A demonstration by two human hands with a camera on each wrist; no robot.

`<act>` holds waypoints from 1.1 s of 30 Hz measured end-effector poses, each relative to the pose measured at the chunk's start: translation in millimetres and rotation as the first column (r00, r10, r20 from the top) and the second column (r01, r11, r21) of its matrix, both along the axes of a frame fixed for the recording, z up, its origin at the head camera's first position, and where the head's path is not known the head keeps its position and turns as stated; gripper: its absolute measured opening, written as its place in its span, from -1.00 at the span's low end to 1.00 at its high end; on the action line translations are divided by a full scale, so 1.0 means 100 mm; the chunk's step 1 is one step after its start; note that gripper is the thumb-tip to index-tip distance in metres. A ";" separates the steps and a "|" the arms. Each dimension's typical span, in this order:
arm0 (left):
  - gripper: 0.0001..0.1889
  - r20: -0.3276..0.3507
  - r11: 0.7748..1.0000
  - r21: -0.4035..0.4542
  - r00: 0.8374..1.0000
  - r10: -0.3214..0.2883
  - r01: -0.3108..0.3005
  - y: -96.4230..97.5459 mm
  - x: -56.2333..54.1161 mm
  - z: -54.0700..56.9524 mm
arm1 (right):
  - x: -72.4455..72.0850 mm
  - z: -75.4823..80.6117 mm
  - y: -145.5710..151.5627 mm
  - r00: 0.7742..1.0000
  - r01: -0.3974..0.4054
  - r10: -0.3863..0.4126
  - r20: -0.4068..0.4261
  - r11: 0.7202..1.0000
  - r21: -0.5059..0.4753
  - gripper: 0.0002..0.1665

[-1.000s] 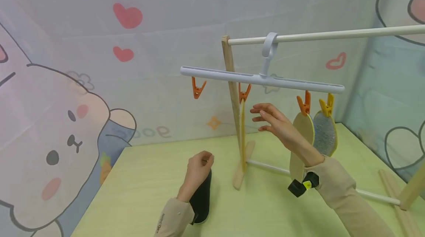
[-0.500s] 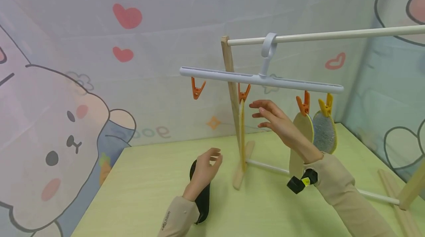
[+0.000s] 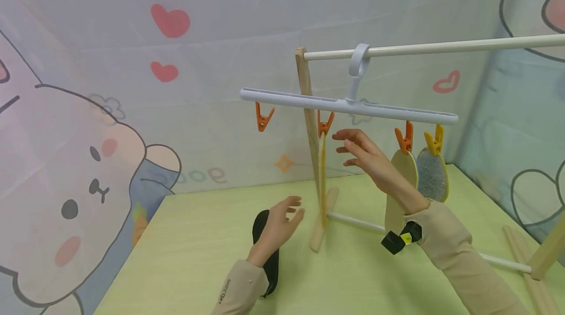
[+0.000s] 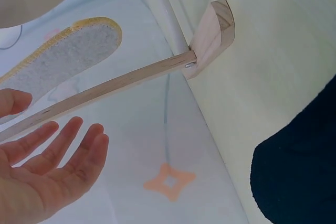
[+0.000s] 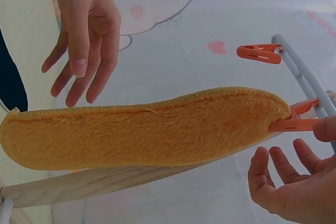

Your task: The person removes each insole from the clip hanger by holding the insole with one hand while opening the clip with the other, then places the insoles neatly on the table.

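Note:
A fuzzy yellow insole [image 5: 147,135] hangs edge-on in the head view from an orange clip [image 3: 325,123] on a pale grey hanger [image 3: 295,100]. Just right of that clip is my right hand [image 3: 371,160], its fingers loosely bent with nothing between them. In the right wrist view its thumb overlaps the clip's end. My left hand [image 3: 279,224] is lower, left of the insole, fingers apart and holding nothing. Beneath it a black insole [image 3: 272,271] lies on the table, partly hidden by the hand and sleeve.
Another orange clip [image 3: 263,118] dangles unused at the hanger's left end. On its right hang a beige insole [image 3: 393,217] and a grey insole [image 3: 431,175] with yellow edging. The hanger hooks over a white rod [image 3: 441,47] on a wooden post [image 3: 303,74].
My left hand has moved right and slightly up from over the black insole toward the yellow one, its fingers spreading. My right hand has risen a little beside the clip.

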State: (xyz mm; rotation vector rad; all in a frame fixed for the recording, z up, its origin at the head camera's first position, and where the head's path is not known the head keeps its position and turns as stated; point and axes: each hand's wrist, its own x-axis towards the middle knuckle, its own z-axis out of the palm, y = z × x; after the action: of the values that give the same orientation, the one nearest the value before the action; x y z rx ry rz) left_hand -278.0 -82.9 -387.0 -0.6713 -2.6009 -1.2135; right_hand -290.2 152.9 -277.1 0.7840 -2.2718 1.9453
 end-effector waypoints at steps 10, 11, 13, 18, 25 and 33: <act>-0.60 0.018 0.998 -0.008 0.998 -0.056 0.057 0.05 0.01 -0.01 | 0.00 0.03 -0.01 1.000 0.002 -0.002 -0.007 1.000 0.013 -0.48; -0.59 0.025 0.998 -0.009 0.998 -0.060 0.060 0.05 0.02 -0.01 | 0.00 0.03 0.00 1.000 0.002 -0.002 -0.008 1.000 0.014 -0.48; -0.58 0.030 0.997 -0.019 0.997 -0.070 0.071 0.06 0.02 -0.01 | -0.01 0.04 0.00 1.000 0.003 -0.003 -0.009 1.000 0.014 -0.48; -0.53 0.044 0.994 -0.015 0.994 -0.105 0.106 0.08 0.03 -0.02 | -0.01 0.05 0.00 1.000 0.004 -0.004 -0.008 1.000 0.009 -0.47; -0.49 0.061 0.990 -0.016 0.988 -0.140 0.141 0.11 0.04 -0.07 | -0.02 0.07 -0.01 1.000 0.007 -0.007 -0.008 1.000 0.015 -0.43; -0.41 0.079 0.985 -0.022 0.983 -0.168 0.170 0.13 0.04 -0.09 | -0.04 0.10 -0.02 1.000 -0.005 0.005 -0.020 1.000 0.010 -0.41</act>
State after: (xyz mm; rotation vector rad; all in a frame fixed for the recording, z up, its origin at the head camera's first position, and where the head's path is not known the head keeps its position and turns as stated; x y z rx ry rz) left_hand -273.5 -70.4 -396.2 -0.8846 -2.6750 -1.2751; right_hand -294.5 150.9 -266.9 0.8069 -2.2722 1.9212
